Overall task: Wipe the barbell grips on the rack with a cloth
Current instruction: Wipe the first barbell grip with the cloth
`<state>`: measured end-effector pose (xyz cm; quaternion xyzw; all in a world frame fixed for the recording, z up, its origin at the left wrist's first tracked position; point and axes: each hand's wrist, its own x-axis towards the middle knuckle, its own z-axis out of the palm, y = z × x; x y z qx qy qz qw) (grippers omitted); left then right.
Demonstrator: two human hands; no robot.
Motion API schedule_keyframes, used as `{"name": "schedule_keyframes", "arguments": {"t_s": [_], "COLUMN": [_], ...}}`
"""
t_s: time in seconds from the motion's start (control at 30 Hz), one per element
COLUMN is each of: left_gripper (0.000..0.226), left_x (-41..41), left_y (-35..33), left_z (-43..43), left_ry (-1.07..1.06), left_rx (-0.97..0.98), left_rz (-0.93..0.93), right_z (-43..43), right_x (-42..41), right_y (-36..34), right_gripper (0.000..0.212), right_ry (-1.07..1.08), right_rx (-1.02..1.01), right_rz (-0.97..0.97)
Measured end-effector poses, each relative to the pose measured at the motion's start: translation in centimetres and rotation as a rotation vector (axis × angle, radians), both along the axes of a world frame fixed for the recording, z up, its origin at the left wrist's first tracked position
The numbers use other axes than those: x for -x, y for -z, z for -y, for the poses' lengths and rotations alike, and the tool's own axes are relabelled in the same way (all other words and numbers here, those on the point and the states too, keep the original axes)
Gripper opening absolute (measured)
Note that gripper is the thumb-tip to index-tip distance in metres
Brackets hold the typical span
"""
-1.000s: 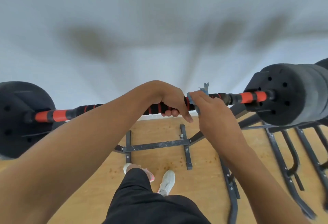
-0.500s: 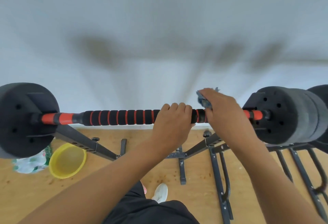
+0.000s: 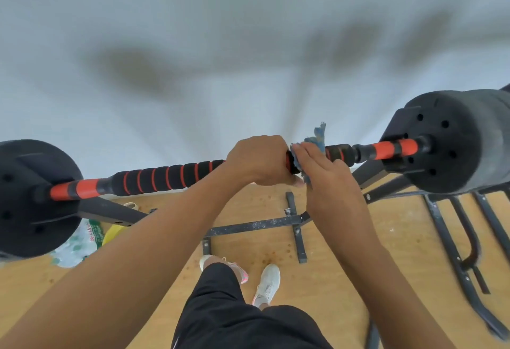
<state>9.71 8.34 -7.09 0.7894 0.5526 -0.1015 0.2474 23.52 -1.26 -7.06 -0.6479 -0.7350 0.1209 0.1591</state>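
Barbell [image 3: 171, 176]: lies across the black rack [image 3: 380, 180], running from lower left to upper right in the head view, with a white wall behind it.
Barbell grip: black foam with thin red rings; the stretch left of the hands is bare and in plain sight, and a short stretch shows again to the right of the cloth.
Bar ends: orange-red sleeves sit at both ends, one just inside the left weight plate [image 3: 33, 199] and one running into the right weight plates [image 3: 452, 141].
Left hand [image 3: 259, 161]: curls over the top of the grip near its middle, fingers wrapped round the foam and knuckles facing the camera.
Right hand [image 3: 328, 183]: sits just to the right of the left hand, almost touching it, with its fingers laid over the cloth [image 3: 317, 141] and pressing it against the bar; the fingers look fairly straight, and I cannot tell how far the thumb wraps underneath.
Cloth: blue and bunched, wrapped around the grip under the right fingers, with a frayed corner sticking up above the bar.
Rack: angled black arms hold the bar near each end, and a paint-flecked crossbar [image 3: 256, 224] lies on the wooden floor [image 3: 345, 279] below the hands.
Person: stands close to the bar in black shorts [image 3: 229, 315] and white shoes [image 3: 266, 285].
Floor at left: a yellow bowl [image 3: 111, 234] and a green-printed packet [image 3: 77, 246] lie beside the left plate, partly hidden by the forearm.
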Motion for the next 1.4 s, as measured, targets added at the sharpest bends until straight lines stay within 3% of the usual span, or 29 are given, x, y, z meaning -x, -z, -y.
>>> {"name": "schedule_keyframes", "arguments": {"t_s": [0.1,0.2,0.3,0.47,0.57,0.67,0.77,0.87,0.93,1.07,1.17,1.23,1.4], "left_gripper": [0.051,0.038,0.025,0.022,0.031,0.034,0.019,0.026,0.030,0.037,0.038,0.041,0.039], "left_x": [0.5,1.1,1.9,2.4,1.5,1.2,1.2,1.2,1.3,1.6,2.1,2.3,1.1], "left_y": [-0.7,-1.3,-1.6,-0.4,1.4,2.1,1.8,0.9,0.0,-0.8,-1.2,-1.6,-0.1], "left_z": [-0.9,-0.8,0.6,3.7,5.0,4.4,3.4,2.2,1.2,-0.6,-1.2,-0.4,3.8], "left_ry": [0.009,-0.011,-0.017,-0.037,-0.038,-0.035,-0.042,-0.037,-0.040,-0.060,-0.086,-0.072,0.011], "left_rx": [0.208,0.244,0.019,-0.414,-0.579,-0.640,-0.542,-0.400,-0.186,0.236,0.345,0.243,-0.504], "left_rz": [0.080,0.160,0.075,-0.009,-0.085,-0.146,-0.174,-0.135,-0.111,-0.004,0.118,0.100,-0.024], "right_z": [0.8,2.7,3.2,-1.8,-4.8,-4.9,-3.6,-2.4,-1.5,0.3,1.8,3.3,3.7], "right_x": [-0.6,-1.7,-3.4,-2.1,0.9,2.4,1.3,0.5,0.6,-0.3,-0.8,-1.4,-3.4], "right_y": [-0.6,-1.1,-2.8,-6.5,-5.5,-2.5,-0.6,0.3,0.3,0.0,-0.9,-1.8,-4.3], "right_gripper": [0.079,0.074,0.066,0.043,0.028,0.021,0.039,0.067,0.078,0.082,0.072,0.065,0.054], "right_ry": [-0.002,-0.039,-0.045,-0.049,-0.079,-0.055,-0.051,-0.067,-0.052,-0.049,-0.062,-0.059,0.060], "right_rx": [-0.006,0.034,0.022,-0.107,0.022,0.142,0.095,0.046,0.049,0.019,0.066,0.083,-0.043], "right_rz": [-0.052,-0.105,-0.151,-0.182,-0.101,0.128,0.020,-0.004,0.012,-0.053,-0.101,-0.141,-0.226]}}
